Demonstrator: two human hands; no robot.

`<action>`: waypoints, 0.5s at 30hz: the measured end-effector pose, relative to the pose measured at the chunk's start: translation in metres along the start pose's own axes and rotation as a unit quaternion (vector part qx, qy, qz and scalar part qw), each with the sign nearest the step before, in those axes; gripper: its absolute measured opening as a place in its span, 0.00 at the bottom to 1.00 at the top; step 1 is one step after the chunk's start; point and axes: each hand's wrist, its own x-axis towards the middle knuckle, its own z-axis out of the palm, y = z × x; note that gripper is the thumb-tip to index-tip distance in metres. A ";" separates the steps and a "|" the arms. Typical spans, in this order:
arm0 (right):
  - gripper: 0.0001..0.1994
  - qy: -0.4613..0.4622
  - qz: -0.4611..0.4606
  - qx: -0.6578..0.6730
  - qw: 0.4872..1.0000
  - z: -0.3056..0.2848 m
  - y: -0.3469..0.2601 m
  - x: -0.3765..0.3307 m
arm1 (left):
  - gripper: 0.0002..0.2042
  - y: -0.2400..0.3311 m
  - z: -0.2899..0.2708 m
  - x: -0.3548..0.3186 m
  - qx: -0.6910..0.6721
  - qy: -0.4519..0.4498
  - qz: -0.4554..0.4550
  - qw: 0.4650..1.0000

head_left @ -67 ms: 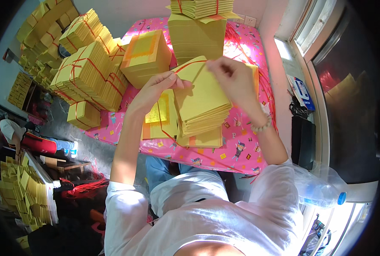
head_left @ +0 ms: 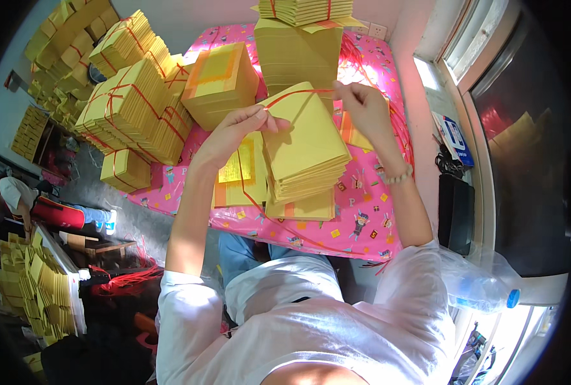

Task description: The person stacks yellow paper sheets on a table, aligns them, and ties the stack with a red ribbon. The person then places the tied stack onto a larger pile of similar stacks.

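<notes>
Across the upper corner of a stack of yellow paper envelopes (head_left: 308,138) runs a thin red strap (head_left: 305,91). My left hand (head_left: 237,131) is closed, pinching the strap at the stack's left edge, its fingers against the top envelope. To the right, my right hand (head_left: 366,115) is closed on another part of the strap and holds it out past the stack, touching no envelopes. A long tail of the strap hangs from my left hand, curving over the pink table cover toward its near edge. The stack sits askew over other yellow envelopes (head_left: 305,210) with orange edges.
Strapped bundles (head_left: 131,106) pile up on the left, beside an orange-marked stack (head_left: 221,77). A tall stack (head_left: 298,58) stands behind. Loose red straps (head_left: 398,119) lie along the right edge of the pink-covered table (head_left: 362,224). Another person (head_left: 22,199) is at far left.
My right hand has moved right, away from the stack, drawing the strap out longer between my hands. The strap's tail has shifted along the table. My left hand stays almost in place.
</notes>
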 end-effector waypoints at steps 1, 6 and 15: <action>0.17 -0.004 0.038 0.032 0.999 -0.002 0.030 0.010 | 0.15 0.001 0.003 0.002 0.024 -0.013 0.008 1.000; 0.19 -0.162 0.324 0.386 0.848 0.013 0.048 0.024 | 0.16 -0.001 -0.003 -0.002 0.116 -0.067 0.038 0.990; 0.11 -0.077 0.215 0.445 0.866 0.007 0.025 -0.004 | 0.14 -0.009 -0.003 -0.011 0.154 -0.027 0.041 0.987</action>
